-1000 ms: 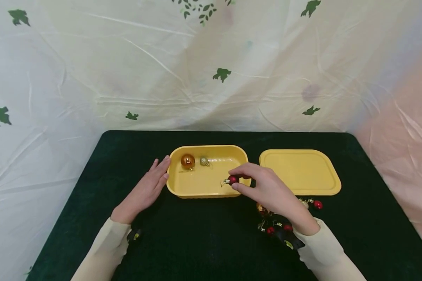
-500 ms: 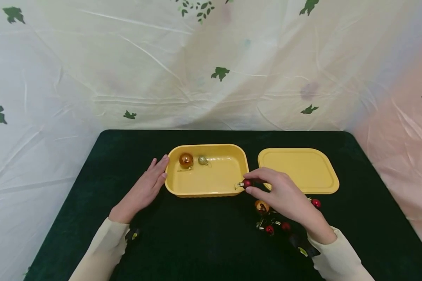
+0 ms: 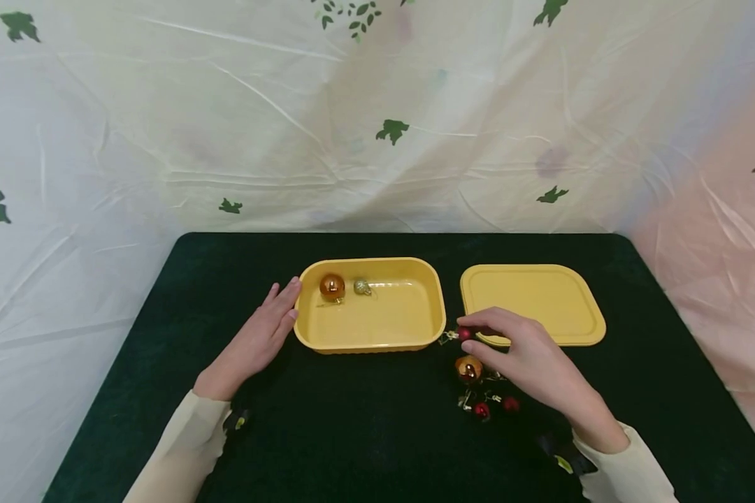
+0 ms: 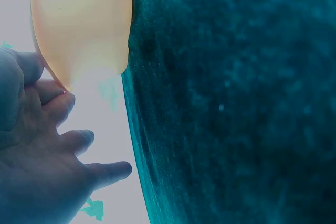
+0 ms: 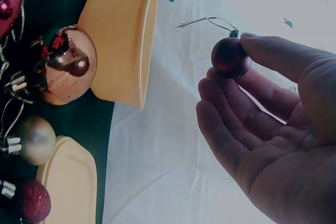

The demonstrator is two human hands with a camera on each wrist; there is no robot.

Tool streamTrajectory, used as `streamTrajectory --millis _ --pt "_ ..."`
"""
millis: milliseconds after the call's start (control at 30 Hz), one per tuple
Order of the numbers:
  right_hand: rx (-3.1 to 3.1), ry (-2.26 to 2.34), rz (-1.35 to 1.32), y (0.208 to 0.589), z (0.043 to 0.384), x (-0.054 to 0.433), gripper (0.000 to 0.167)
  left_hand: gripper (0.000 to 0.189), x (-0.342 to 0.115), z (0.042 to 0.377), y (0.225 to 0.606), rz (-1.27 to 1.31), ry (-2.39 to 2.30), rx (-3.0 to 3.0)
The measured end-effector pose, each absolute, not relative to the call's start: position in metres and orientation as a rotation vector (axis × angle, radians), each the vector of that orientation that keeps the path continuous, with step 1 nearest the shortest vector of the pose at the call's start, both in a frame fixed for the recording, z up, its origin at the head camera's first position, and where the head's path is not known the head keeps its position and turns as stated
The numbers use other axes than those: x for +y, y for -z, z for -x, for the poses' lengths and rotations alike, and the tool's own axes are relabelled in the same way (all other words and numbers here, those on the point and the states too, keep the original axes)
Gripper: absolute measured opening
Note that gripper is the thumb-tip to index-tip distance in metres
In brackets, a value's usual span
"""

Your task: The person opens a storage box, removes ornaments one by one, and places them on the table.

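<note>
My right hand (image 3: 535, 363) pinches a small dark red Christmas bauble (image 3: 464, 334) between thumb and fingertips. Its silver cap and gold string (image 5: 207, 20) stick out free in the right wrist view. The bauble is just right of the yellow box (image 3: 377, 328), near the left front corner of the yellow lid (image 3: 541, 297). Inside the box, towards its back left, lie a shiny copper-gold bauble (image 3: 332, 287) and a smaller glittery gold bauble (image 3: 361, 286). My left hand (image 3: 258, 349) rests with extended fingers against the box's left end; the left wrist view shows fingertips at the rim.
In front of the lid lies a cluster of baubles: a large gold one (image 3: 469, 370), small red ones (image 3: 482, 410), and a pale gold one (image 5: 38, 140) seen in the right wrist view. The dark green table (image 3: 352, 433) meets a pale fabric backdrop (image 3: 327, 161).
My right hand has drawn the red bauble from over the box's right front corner rightwards, past the rim. My left hand stays at the box's left end.
</note>
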State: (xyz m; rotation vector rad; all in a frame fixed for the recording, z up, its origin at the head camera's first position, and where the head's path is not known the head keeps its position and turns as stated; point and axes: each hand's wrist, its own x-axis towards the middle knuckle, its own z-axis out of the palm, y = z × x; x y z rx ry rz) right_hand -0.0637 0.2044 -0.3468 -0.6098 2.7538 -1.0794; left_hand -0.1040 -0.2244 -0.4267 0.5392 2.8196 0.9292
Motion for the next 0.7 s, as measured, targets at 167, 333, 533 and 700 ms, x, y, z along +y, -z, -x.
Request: streamTrajectory --millis 167,333,533,700 --pt "2.766 1.088 0.614 0.346 0.059 0.209 0.029 0.057 -0.226 0.102 0.426 -0.522 -0.928 2.817" --pt "2.802 1.073 0.625 0.345 0.055 0.215 0.028 0.057 -0.226 0.101 0.426 -0.521 -0.935 2.818" --pt "2.861 1.008 0.573 0.344 0.050 0.223 0.029 0.057 -0.225 0.103 0.427 -0.544 -0.955 2.820" --pt "2.912 0.989 0.581 0.346 0.046 0.233 0.026 0.057 -0.224 0.103 0.427 -0.534 -0.960 2.817"
